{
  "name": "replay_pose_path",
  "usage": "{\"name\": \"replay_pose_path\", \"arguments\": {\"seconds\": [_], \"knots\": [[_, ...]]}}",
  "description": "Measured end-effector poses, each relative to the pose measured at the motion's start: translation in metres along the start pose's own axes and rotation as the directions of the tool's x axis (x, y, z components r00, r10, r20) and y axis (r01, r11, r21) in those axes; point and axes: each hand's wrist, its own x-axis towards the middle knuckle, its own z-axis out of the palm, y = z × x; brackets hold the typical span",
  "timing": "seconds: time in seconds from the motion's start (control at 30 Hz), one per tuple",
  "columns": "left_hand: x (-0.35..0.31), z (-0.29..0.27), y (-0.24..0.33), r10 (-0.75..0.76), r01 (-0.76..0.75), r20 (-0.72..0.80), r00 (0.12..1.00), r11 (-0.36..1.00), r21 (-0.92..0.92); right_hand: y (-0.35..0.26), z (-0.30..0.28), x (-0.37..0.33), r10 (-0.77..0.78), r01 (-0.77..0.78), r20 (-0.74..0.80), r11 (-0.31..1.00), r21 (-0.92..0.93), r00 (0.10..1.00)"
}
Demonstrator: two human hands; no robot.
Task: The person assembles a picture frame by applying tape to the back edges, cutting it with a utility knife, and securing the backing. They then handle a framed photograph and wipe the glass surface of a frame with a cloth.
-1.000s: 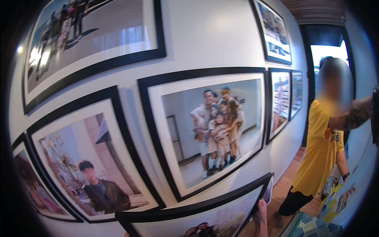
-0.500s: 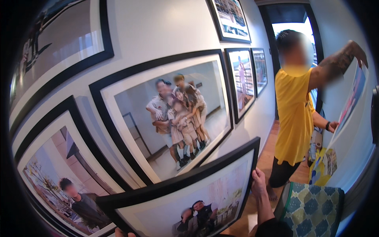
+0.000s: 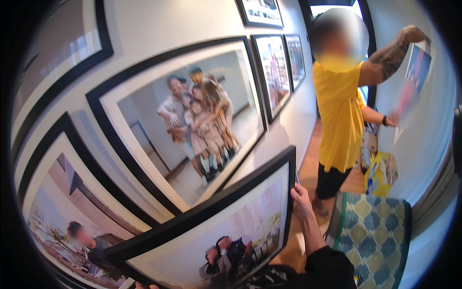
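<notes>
A black-framed photo (image 3: 163,262) with a wide white mat is held tilted in front of me. It shows two people seated close together. My right hand (image 3: 301,197) grips its right side, fingers wrapped round the frame's edge. Only some fingertips of my left hand (image 3: 147,286) show at the frame's lower left, curled against it; the rest of that hand is out of the picture. Behind the held frame, a large framed group photo (image 3: 175,125) hangs on the white wall. Another framed photo (image 3: 72,216) is lower left, partly covered by the one I hold.
More framed photos (image 3: 272,77) line the left wall. Ahead at right, a person in a yellow shirt (image 3: 339,115) holds a picture (image 3: 416,72) by the right wall. A patterned, green-edged padded seat (image 3: 375,236) stands at lower right, with a yellow bag (image 3: 380,176) beyond it.
My view has tipped down and shifted right, so the wall photos sit higher and farther left. The held frame shows more of its picture. The other person's picture has turned more toward me.
</notes>
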Motion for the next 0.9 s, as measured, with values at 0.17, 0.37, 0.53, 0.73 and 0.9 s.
{"name": "replay_pose_path", "arguments": {"seconds": [0.17,0.37,0.53,0.73,0.9], "knots": [[-0.002,0.005,0.003,-0.06,0.061,-0.05,0.997,0.998,0.026,-0.008,0.001,-0.016,0.037,-0.044,0.045,0.989,0.145,0.998],[0.003,0.022,-0.006,0.021,-0.023,0.046,0.999,0.999,0.049,-0.004,-0.026,-0.004,-0.003,0.001,0.01,0.983,0.182,1.0],[0.027,0.075,-0.009,0.065,-0.065,-0.011,0.998,0.997,0.029,-0.017,-0.043,0.057,-0.018,0.019,-0.015,0.998,0.058,1.0],[0.057,0.158,0.012,0.124,-0.112,0.042,0.991,0.969,-0.219,-0.072,-0.068,0.15,-0.115,0.111,0.061,0.991,0.069,0.992],[0.074,0.247,0.036,0.163,-0.158,0.028,0.986,0.978,-0.138,-0.116,-0.075,0.225,-0.079,0.063,0.174,0.993,0.095,0.982]]}}
